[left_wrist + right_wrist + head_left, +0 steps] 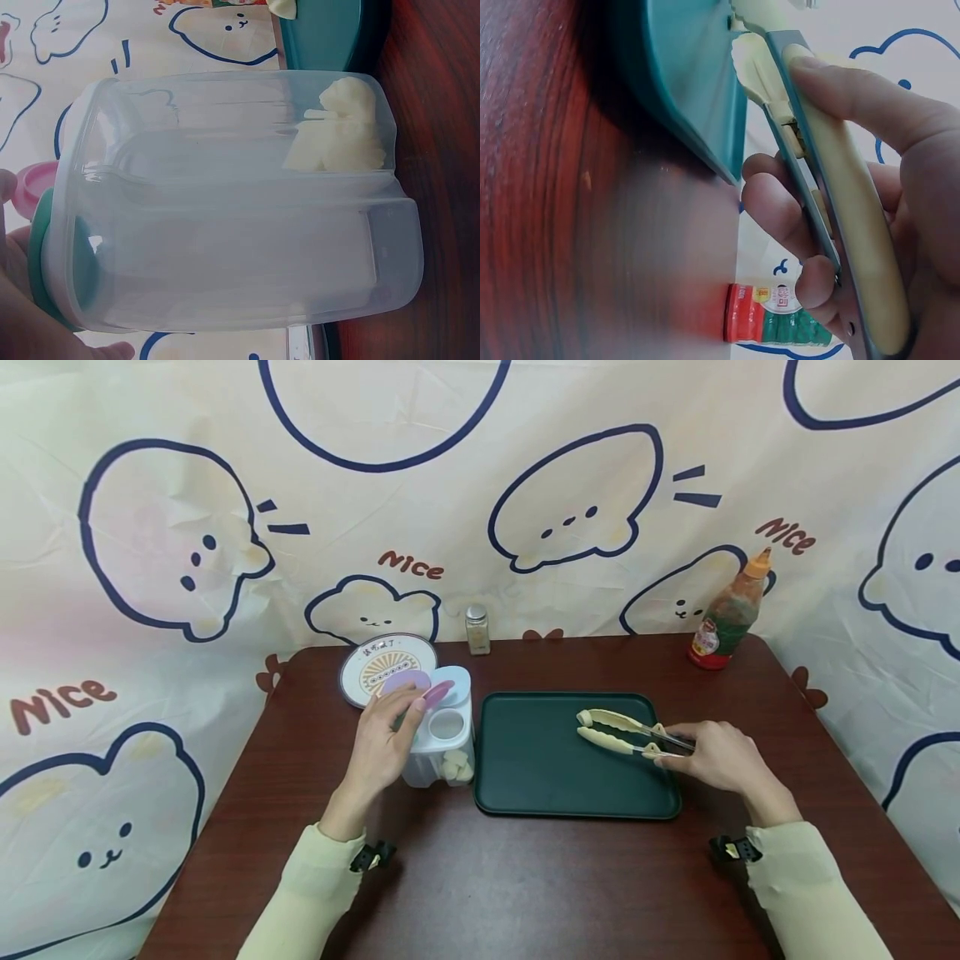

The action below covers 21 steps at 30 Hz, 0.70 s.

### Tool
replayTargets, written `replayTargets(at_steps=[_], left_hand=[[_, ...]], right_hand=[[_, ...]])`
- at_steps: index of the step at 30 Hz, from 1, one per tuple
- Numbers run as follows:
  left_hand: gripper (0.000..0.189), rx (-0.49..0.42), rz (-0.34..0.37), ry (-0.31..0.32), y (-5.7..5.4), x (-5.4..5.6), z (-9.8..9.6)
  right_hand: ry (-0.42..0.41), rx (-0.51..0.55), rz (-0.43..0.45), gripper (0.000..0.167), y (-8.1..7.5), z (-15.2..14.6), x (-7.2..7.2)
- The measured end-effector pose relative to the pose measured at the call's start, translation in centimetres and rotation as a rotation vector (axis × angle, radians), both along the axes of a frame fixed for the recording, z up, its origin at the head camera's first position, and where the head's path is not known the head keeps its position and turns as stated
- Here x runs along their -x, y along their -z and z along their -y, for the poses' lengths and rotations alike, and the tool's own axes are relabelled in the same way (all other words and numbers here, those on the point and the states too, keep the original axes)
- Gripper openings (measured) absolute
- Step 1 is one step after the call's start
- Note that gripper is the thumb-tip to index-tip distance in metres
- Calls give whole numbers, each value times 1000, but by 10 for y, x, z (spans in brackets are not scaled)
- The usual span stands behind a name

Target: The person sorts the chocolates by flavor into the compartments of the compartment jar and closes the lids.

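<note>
My left hand (386, 735) pinches a round pink lid (438, 694), held tilted above the top of a clear storage container (225, 247). Beneath the lid, one round opening (446, 724) of the container is uncovered. Pale cream-coloured pieces (345, 127) lie at the bottom of one compartment. A green lid (41, 262) sits on the container by my fingers, and a purple lid (405, 681) shows behind them. My right hand (720, 756) grips a pair of tongs (847, 202) by the handles. The pale yellow tips are parted over the dark green tray (555, 789).
Behind the container is a round printed plate (367, 653), partly hidden. A small glass shaker (477, 631) stands at the table's back edge. At the back right stands a sauce bottle (723, 622) with an orange cap. A patterned cloth (420, 527) hangs behind the wooden table (525, 877).
</note>
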<state>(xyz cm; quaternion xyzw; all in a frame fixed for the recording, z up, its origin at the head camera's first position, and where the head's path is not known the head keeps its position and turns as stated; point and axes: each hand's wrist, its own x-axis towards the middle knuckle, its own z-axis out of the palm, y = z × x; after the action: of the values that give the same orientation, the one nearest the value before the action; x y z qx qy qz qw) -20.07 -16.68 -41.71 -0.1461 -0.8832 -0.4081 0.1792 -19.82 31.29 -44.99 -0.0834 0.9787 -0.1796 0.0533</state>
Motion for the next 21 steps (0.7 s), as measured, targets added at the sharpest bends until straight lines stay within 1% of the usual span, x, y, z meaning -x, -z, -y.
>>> replayTargets(at_steps=[9, 16, 21], left_hand=[[39, -7, -9, 0, 0, 0, -1], [38, -7, 0, 0, 0, 0, 0], [38, -2, -9, -2, -1, 0, -1]], right_hand=[[-6, -1, -7, 67, 6, 0, 3], [-13, -3, -12, 54, 4, 4, 6], [-7, 7, -23, 55, 3, 5, 5]])
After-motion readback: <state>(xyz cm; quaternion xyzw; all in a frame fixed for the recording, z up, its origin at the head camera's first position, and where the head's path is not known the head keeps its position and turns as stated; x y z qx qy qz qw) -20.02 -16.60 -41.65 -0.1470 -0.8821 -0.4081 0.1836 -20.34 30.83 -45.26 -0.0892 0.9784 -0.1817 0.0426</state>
